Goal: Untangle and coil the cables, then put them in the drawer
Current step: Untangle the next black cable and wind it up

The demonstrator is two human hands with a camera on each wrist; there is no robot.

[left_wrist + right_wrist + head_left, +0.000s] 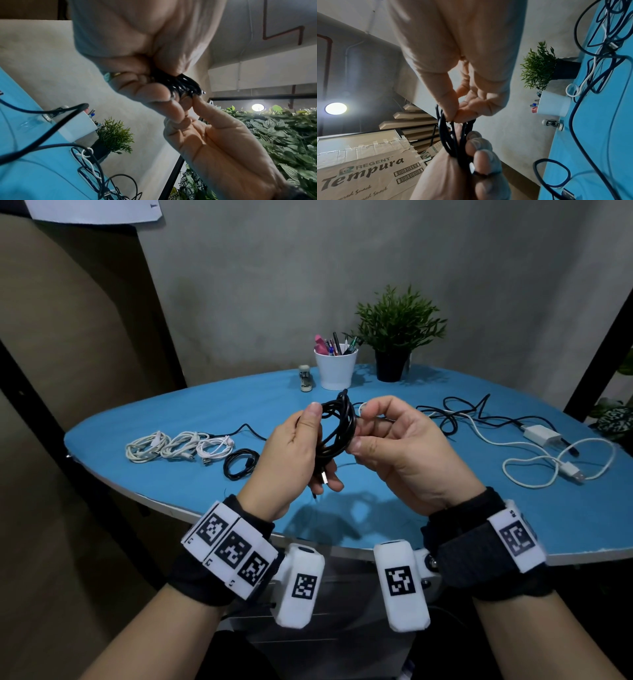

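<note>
A black cable coil (337, 433) is held up over the blue table (376, 508). My left hand (308, 440) grips its left side with the thumb on top, and a USB plug (324, 478) hangs by the lower fingers. My right hand (359, 426) pinches the coil's right side between thumb and fingertips. The left wrist view has the coil (185, 83) under my curled left fingers (154, 97), touched by the right hand (214, 142). In the right wrist view the right fingertips (452, 115) pinch the strands (448, 139) above the left hand (462, 169).
Three coiled white cables (183, 445) and a coiled black cable (239, 463) lie at the table's left. A tangle of black cable (455, 416), white cable (561, 470) and a white charger (541, 436) lies right. Pen cup (335, 368), stapler (305, 378) and plant (397, 333) stand behind. A grey drawer unit (342, 642) sits below.
</note>
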